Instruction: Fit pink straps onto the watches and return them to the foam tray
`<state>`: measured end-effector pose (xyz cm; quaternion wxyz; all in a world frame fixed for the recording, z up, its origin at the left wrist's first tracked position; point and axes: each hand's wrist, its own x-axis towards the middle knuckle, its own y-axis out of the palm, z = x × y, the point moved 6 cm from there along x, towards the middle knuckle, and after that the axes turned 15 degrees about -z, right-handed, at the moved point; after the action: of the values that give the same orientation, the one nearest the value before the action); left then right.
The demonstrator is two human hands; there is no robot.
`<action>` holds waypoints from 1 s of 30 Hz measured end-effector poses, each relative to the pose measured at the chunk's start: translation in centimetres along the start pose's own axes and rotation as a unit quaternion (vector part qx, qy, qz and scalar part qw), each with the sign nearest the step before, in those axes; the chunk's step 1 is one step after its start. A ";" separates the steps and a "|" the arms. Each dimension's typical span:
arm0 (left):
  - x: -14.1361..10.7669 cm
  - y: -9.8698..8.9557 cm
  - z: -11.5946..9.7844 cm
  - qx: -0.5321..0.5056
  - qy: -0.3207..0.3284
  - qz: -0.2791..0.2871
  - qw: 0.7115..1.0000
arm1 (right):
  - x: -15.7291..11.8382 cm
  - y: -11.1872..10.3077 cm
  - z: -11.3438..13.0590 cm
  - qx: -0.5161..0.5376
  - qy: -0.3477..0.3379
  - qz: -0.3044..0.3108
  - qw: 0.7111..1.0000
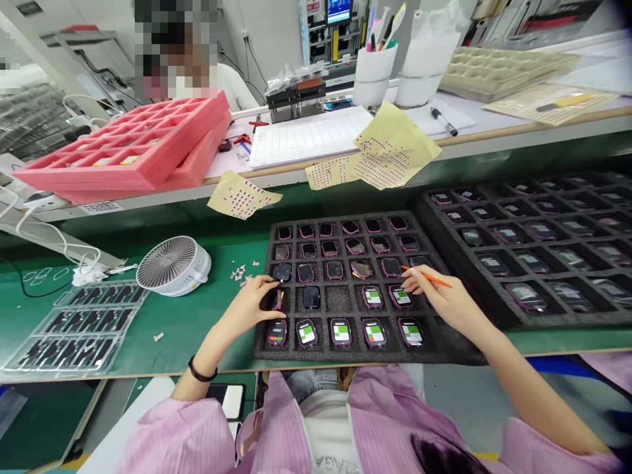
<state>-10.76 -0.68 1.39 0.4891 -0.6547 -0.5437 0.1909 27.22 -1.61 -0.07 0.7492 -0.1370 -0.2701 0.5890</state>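
A black foam tray [338,299] with rows of cells lies on the bench before me, most cells holding square smartwatches. My left hand [249,304] is at its left edge, thumb and forefinger around a pink-edged watch [279,301] tilted nearly edge-on. Just above those fingers is a dark watch screen [283,272]. In my right hand [439,296] is a thin orange stick-like tool [434,280], its tip by a dark-screened watch [392,266] in the third row. The nearest row holds lit watches with green and white screens [341,332].
A second foam tray [444,289] of watches stands to the right. On the left are a white fan [174,265], clear plastic trays of black parts [79,322] and small scraps [239,271]. Along the back, a shelf [296,172] bears pink foam trays [148,158] and papers; a person [237,85] is behind it.
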 end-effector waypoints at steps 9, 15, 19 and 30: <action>5.0 7.2 -12.2 0.042 0.176 0.093 0.979 | -1.1 2.7 -1.0 -0.250 -0.112 -0.040 0.961; 7.4 12.5 -15.8 0.118 0.199 0.149 0.961 | -0.8 2.2 -0.6 -0.120 -0.066 -0.025 0.990; 8.3 13.0 -16.0 0.108 0.192 0.173 0.960 | -0.8 1.8 -0.4 -0.067 -0.037 -0.006 0.997; 9.8 10.6 -13.0 -0.372 -0.055 0.174 0.910 | -1.2 2.4 -0.8 0.035 0.056 0.034 0.997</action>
<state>8.29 3.24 1.01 0.1385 -0.8618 -0.4790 0.0927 25.54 -2.02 -2.29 0.7467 -0.1525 -0.2025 0.6149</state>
